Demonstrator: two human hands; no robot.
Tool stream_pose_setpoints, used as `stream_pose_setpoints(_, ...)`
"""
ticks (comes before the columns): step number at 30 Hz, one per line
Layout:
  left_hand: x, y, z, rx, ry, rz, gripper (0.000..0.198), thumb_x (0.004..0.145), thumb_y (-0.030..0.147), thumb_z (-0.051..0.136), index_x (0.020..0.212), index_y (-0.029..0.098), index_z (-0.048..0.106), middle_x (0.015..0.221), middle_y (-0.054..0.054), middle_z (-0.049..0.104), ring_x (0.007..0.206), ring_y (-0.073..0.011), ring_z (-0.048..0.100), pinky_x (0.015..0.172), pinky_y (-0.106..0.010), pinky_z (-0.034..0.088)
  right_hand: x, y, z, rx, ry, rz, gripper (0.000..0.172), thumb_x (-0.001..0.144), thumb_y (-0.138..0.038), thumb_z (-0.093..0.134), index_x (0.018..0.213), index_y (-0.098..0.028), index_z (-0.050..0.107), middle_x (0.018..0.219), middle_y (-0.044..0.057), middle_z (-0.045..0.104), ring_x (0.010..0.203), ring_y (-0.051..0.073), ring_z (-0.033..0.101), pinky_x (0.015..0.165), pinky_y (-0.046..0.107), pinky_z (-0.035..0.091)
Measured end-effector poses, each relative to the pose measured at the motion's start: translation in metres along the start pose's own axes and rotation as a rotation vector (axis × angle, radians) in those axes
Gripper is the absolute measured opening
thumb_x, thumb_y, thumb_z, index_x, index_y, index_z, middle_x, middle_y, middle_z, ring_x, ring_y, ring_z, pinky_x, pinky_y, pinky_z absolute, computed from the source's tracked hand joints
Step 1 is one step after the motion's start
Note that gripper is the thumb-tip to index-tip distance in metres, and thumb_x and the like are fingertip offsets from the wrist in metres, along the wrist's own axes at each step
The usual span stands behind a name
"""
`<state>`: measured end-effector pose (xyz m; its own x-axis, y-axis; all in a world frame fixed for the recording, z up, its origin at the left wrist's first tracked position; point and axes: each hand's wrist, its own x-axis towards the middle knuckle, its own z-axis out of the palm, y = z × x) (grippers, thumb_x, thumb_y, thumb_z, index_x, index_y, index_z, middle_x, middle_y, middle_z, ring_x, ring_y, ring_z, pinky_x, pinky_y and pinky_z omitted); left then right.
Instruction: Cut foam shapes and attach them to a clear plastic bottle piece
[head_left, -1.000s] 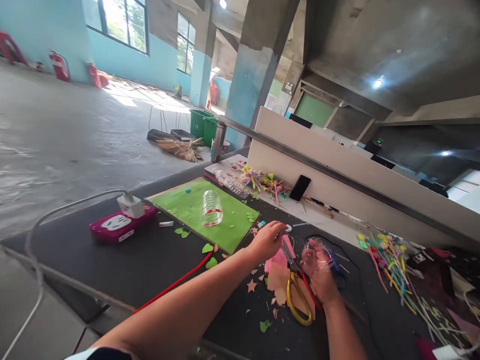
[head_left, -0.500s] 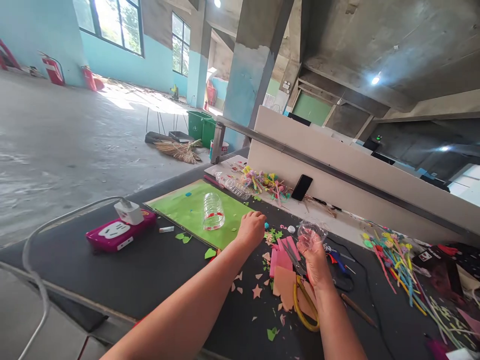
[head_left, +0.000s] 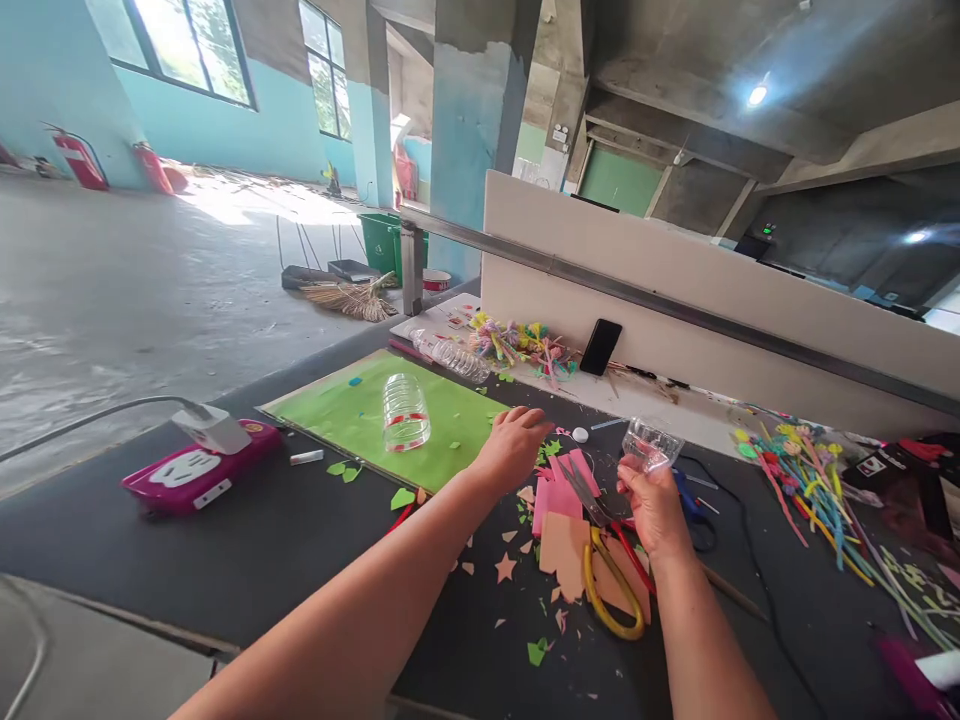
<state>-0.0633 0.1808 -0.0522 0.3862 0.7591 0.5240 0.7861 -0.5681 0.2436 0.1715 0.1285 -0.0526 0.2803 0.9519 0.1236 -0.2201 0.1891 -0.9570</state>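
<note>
My right hand [head_left: 652,500] is closed on a cut piece of clear plastic bottle [head_left: 654,442], raised over the table's right half. My left hand [head_left: 516,445] reaches palm down past the right edge of the green sheet [head_left: 322,408]; its fingers stretch out above small paper scraps, and what lies beneath them is hidden. On that sheet lies another clear bottle section [head_left: 406,412] with a red band. Below my right hand, scissors [head_left: 613,590] with yellow and red handles rest on pink paper [head_left: 556,507] and peach paper [head_left: 564,555].
A purple power strip [head_left: 202,465] with a white plug sits at the left. Behind are a clear bottle top [head_left: 454,357], pipe-cleaner flowers [head_left: 525,345] and a phone [head_left: 601,347] leaning on the white partition [head_left: 675,290]. Coloured pipe cleaners [head_left: 810,490] spread at the right.
The view has turned slightly right. My left hand has moved right with its fingers extending, covering a small blue piece seen before. My right hand has lifted the bottle piece up and right, off the scissors.
</note>
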Motion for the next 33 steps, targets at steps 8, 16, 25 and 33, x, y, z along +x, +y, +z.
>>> stream_pose_setpoints(8, -0.006, 0.025, -0.003, -0.062, -0.017, 0.135, 0.031, 0.092, 0.019, 0.044, 0.11, 0.023, 0.068, 0.118, -0.008, 0.065, 0.11, -0.0236, 0.052, 0.097, -0.038, 0.038, -0.014, 0.003, 0.01, -0.263, -0.226, 0.246, 0.05, 0.069, -0.036, 0.077, 0.111, -0.027, 0.051, 0.089, 0.0, 0.07, 0.049, 0.014, 0.064, 0.036, 0.022, 0.038)
stream_pose_setpoints(16, -0.008, 0.033, -0.001, -0.162, -0.015, 0.12, 0.05, 0.09, 0.013, 0.042, 0.14, 0.022, 0.044, 0.147, -0.01, 0.045, 0.126, -0.0237, 0.049, 0.1, -0.038, 0.042, -0.017, -0.004, 0.011, -0.155, -0.272, 0.168, 0.05, 0.075, -0.032, 0.071, 0.12, -0.028, 0.048, 0.073, -0.004, 0.068, 0.048, 0.009, 0.05, 0.042, 0.019, 0.032)
stream_pose_setpoints(25, -0.006, 0.023, 0.011, -0.224, -0.035, 0.281, 0.033, 0.096, 0.02, 0.041, 0.118, 0.021, 0.066, 0.107, -0.009, 0.07, 0.099, -0.0205, 0.065, 0.089, -0.033, 0.048, -0.026, -0.018, 0.013, -0.051, -0.49, 0.126, 0.05, 0.077, -0.025, 0.067, 0.123, -0.026, 0.047, 0.078, 0.0, 0.068, 0.046, 0.007, 0.035, 0.046, 0.021, 0.024)
stream_pose_setpoints(33, -0.003, 0.011, 0.005, -0.258, 0.104, 0.262, 0.032, 0.095, 0.02, 0.044, 0.116, 0.018, 0.068, 0.091, -0.01, 0.072, 0.085, -0.0188, 0.066, 0.078, -0.03, 0.048, -0.019, -0.038, -0.014, -0.394, -0.549, 0.189, 0.053, 0.073, -0.025, 0.072, 0.121, -0.025, 0.051, 0.078, 0.0, 0.067, 0.06, 0.012, 0.053, 0.05, 0.021, 0.032)
